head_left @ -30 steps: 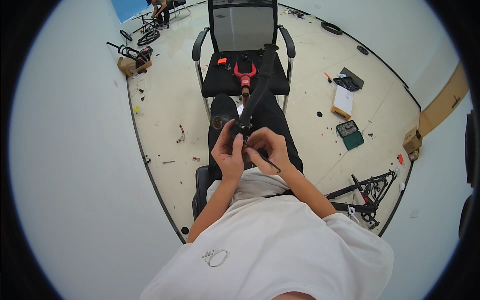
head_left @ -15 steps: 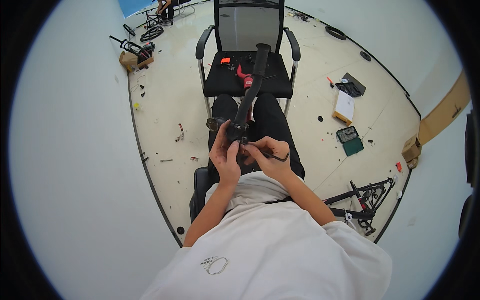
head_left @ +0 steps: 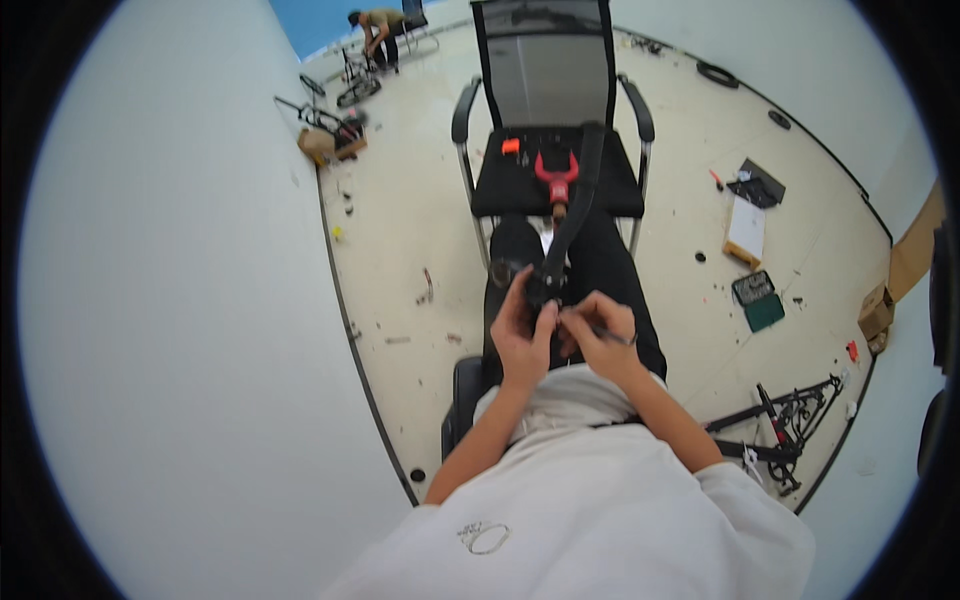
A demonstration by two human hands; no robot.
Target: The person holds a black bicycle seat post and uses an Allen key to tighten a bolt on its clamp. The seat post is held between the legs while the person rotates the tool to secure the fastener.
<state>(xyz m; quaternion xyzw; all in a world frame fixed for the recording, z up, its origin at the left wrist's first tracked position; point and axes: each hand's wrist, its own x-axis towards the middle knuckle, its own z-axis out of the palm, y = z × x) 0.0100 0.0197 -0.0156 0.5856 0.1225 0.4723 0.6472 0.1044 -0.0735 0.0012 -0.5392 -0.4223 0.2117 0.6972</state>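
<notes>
A black bicycle handlebar (head_left: 570, 232) lies over my lap, its grip end reaching the chair seat in front of me. My left hand (head_left: 522, 338) is closed around the handlebar's near part, by a dark clamp-like fitting (head_left: 541, 287). Close beside it, my right hand (head_left: 600, 335) pinches a thin dark hex key (head_left: 620, 340), whose bent end sticks out to the right. The key's tip, near my left thumb, is hidden by my fingers. Beyond my hands, a red fork-shaped bicycle part (head_left: 557, 175) rests at the front of the seat.
The black office chair (head_left: 485, 190) faces me, an orange piece (head_left: 511, 146) on its seat. To the right lie a green case (head_left: 764, 312), a white box (head_left: 745, 228) and a black bicycle frame (head_left: 770, 425). Far left, a person (head_left: 380, 35) bends over a bicycle.
The view has swung, so the scene sits further right and lower. The red part now shows its two prongs. The hex key's protruding end has turned slightly; both hands keep their grip.
</notes>
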